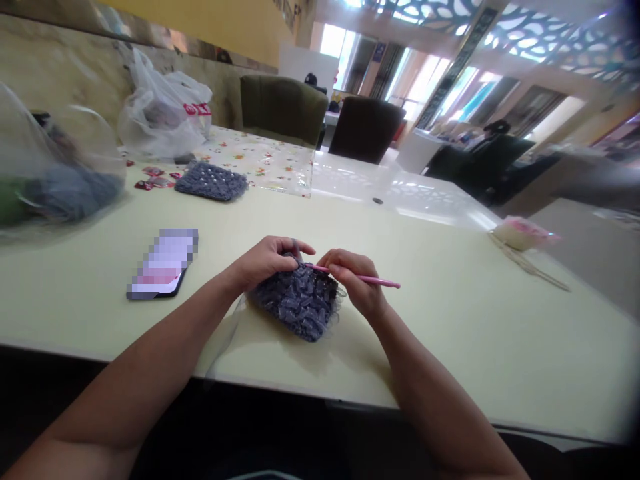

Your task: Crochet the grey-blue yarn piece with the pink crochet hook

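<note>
A dark grey-blue crocheted piece (305,303) with a shaggy, looped surface hangs tilted between my hands, just above the table. My left hand (270,261) pinches its upper left edge between thumb and fingers, and a strand of grey yarn (296,248) passes over the index finger. That yarn trails down to the table's front edge on the left. In my right hand (357,277) is a pink crochet hook (383,282), gripped like a pen. The hook's tip meets the top edge of the piece by my left thumb; the exact stitch is too small to make out.
A phone (165,263) lies to the left. Behind it are a flat crocheted piece (213,181), small red wrappers (154,180) and a white plastic bag (163,110). A clear bag with yarn (75,187) stands far left. At right sits a pink-and-cream bundle (525,233) with cord.
</note>
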Available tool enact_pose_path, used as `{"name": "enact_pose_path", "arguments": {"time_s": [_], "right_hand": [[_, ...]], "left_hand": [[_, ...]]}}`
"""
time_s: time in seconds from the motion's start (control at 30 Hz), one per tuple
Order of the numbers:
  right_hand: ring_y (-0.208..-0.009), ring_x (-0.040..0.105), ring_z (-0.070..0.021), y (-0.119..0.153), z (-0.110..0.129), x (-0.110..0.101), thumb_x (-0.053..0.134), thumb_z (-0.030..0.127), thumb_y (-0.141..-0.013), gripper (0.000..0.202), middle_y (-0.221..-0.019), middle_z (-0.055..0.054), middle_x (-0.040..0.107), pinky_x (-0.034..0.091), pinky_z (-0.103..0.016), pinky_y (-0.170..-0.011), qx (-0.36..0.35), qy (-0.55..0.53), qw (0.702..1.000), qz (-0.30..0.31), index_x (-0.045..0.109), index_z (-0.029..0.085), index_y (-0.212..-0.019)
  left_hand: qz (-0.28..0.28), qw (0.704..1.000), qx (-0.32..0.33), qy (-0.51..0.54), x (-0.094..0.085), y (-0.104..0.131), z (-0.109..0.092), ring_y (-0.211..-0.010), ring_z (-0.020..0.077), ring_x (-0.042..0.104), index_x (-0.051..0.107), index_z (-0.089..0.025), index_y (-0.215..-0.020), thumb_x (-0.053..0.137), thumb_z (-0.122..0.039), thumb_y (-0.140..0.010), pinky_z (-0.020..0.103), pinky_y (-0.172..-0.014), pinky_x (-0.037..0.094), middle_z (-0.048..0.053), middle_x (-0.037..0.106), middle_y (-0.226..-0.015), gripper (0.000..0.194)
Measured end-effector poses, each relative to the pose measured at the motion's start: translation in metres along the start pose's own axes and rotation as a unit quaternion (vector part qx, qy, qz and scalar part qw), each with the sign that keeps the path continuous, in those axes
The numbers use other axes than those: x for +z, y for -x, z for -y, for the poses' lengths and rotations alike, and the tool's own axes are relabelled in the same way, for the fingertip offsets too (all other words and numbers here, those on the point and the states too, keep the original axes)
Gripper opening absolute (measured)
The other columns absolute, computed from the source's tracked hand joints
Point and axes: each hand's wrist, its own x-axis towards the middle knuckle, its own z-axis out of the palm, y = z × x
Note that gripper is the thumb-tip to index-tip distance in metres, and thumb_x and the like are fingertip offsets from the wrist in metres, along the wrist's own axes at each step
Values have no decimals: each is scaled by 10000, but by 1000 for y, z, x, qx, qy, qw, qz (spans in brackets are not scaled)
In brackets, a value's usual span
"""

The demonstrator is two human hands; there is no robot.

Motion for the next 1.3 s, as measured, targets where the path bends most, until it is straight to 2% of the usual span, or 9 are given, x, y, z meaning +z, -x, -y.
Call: {"name": "enact_pose_path", "arguments": {"time_s": [0.27, 0.63, 0.8, 0.93, 1.03, 1.17, 1.3], "right_hand": [[-749, 585, -161, -1, -6, -5, 507, 210, -842, 164, -796, -32, 670, 440, -302, -691, 17, -29, 999, 13, 633, 174, -745], [-727, 601, -153, -3, -2, -11, 509, 212, -848, 166, -777, -33, 674, 458, -292, -672, 30, -9, 999, 43, 635, 165, -751], [-689, 571, -127, -3, -3, -11, 490, 215, -912, 194, -772, -27, 657, 438, -266, -632, 9, 65, 996, 54, 647, 162, -813], [-626, 517, -103, -2, -2, -7, 461, 198, -931, 199, -729, -8, 617, 400, -248, -591, -35, 138, 989, 45, 633, 169, -835], [-613, 503, -98, -2, 1, -5, 457, 191, -932, 187, -732, -6, 607, 399, -249, -588, -64, 156, 985, 43, 617, 170, -838], [-672, 559, -117, -1, 3, -9, 466, 200, -931, 198, -786, -26, 648, 437, -265, -626, -42, 116, 990, 67, 609, 172, -797], [-704, 582, -137, 0, 3, -15, 489, 218, -919, 201, -778, -26, 662, 443, -272, -625, -6, 82, 994, 70, 653, 171, -812]], "left_hand": [[23, 997, 23, -67, -1, 1, 1, -766, 134, 531, 760, -188, -1026, 617, -174, -671, 284, -736, 417, 2, 593, -826, 383], [42, 992, 42, -111, -3, -1, 5, -768, 141, 531, 762, -198, -1030, 588, -162, -689, 291, -739, 413, 7, 598, -835, 385], [25, 998, 23, -47, -2, -3, 7, -774, 140, 541, 730, -183, -1126, 613, -155, -680, 298, -761, 420, 8, 603, -833, 461], [45, 998, 7, 41, -4, -4, 7, -792, 141, 547, 690, -160, -1207, 674, -156, -646, 302, -803, 418, 11, 618, -836, 561], [41, 997, -5, 59, -4, -4, 8, -770, 131, 541, 678, -170, -1229, 674, -149, -649, 298, -791, 425, 0, 619, -821, 580], [14, 999, 25, -22, -2, -5, 11, -801, 144, 566, 745, -166, -1023, 608, -124, -657, 299, -796, 443, 19, 660, -854, 392], [-1, 994, 45, -101, -1, -5, 12, -879, 177, 600, 728, -165, -801, 574, -131, -661, 316, -821, 461, 44, 699, -923, 210]]}}
